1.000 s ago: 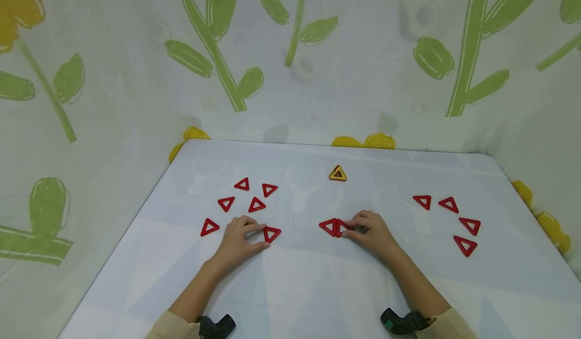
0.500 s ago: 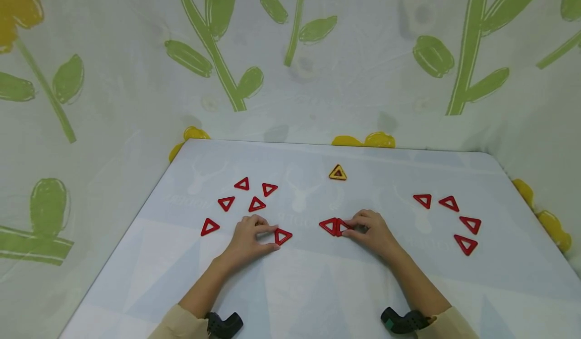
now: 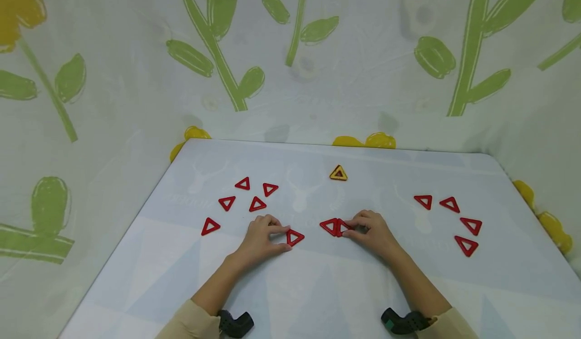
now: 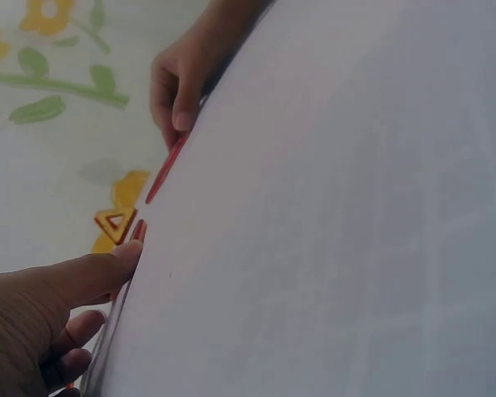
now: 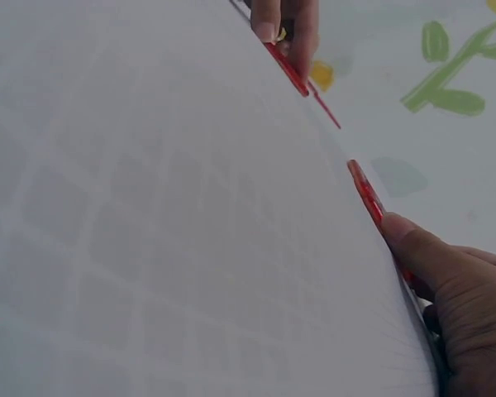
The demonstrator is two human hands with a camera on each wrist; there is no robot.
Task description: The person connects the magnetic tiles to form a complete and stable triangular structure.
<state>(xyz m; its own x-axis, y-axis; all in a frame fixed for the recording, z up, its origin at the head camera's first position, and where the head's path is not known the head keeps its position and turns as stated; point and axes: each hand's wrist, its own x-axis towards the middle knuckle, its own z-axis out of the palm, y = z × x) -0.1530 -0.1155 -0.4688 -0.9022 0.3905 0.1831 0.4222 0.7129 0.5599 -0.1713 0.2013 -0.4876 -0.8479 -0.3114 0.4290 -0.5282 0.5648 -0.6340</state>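
My left hand point(image 3: 262, 238) pinches a red triangular frame tile point(image 3: 294, 237) between thumb and fingertips, flat on or just over the table; its corner points right. To the right of it, my right hand point(image 3: 373, 230) pinches another red triangle tile point(image 3: 343, 227) by its right side. That one lies edge to edge with a third red triangle point(image 3: 329, 226), which points left, so the pair forms a diamond. A gap separates the left hand's tile from this pair. In the left wrist view, the thumb point(image 4: 131, 252) presses on the tile's edge.
Several loose red triangles point(image 3: 257, 204) lie at the left of the white table point(image 3: 299, 298), several more red triangles point(image 3: 471, 225) at the right. A yellow triangle point(image 3: 338, 173) lies near the back edge. A flower-patterned cloth point(image 3: 363, 76) hangs behind.
My left hand has slid its red triangle tile rightward, closer to the joined pair. The right hand and its tile have stayed put.
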